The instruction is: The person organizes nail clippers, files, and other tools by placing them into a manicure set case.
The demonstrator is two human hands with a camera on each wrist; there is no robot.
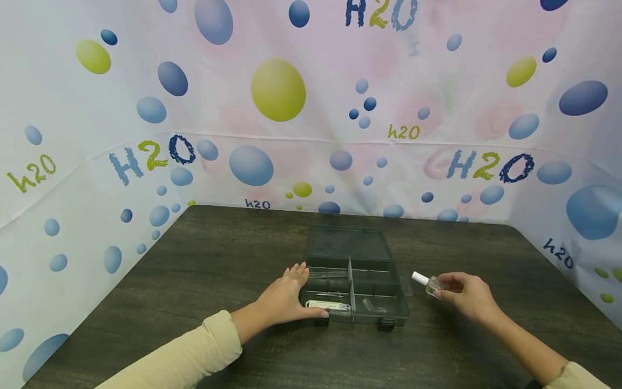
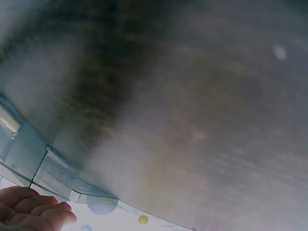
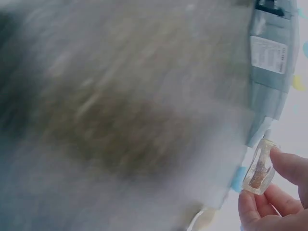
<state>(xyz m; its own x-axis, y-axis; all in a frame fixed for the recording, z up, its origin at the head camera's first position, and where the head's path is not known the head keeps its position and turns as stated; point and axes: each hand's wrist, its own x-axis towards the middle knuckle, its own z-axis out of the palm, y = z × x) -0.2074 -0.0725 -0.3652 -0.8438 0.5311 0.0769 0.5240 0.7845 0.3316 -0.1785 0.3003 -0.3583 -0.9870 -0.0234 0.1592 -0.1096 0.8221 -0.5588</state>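
Observation:
A dark see-through plastic organizer box (image 1: 380,281) lies on the table with its lid (image 1: 346,242) tipped back. My left hand (image 1: 286,294) rests against its left side, fingers stretched along the wall and the thumb at the front edge. Nail clippers (image 1: 328,306) with a pale cover lie in the front left compartment, beside thin metal tools (image 1: 329,295). Small clear pieces (image 1: 373,306) are in the front right one. To the right of the box, my right hand (image 1: 468,294) pinches a small clear nail polish bottle (image 3: 260,168), its white cap (image 1: 420,278) pointing left.
The dark wood-look table (image 1: 233,243) stretches around the box. Behind it hangs a white sheet (image 1: 330,108) printed with bubbles and lettering. Two black latches, one of them the right latch (image 1: 386,324), sit on the box's front edge. A white label (image 3: 268,54) shows on the box.

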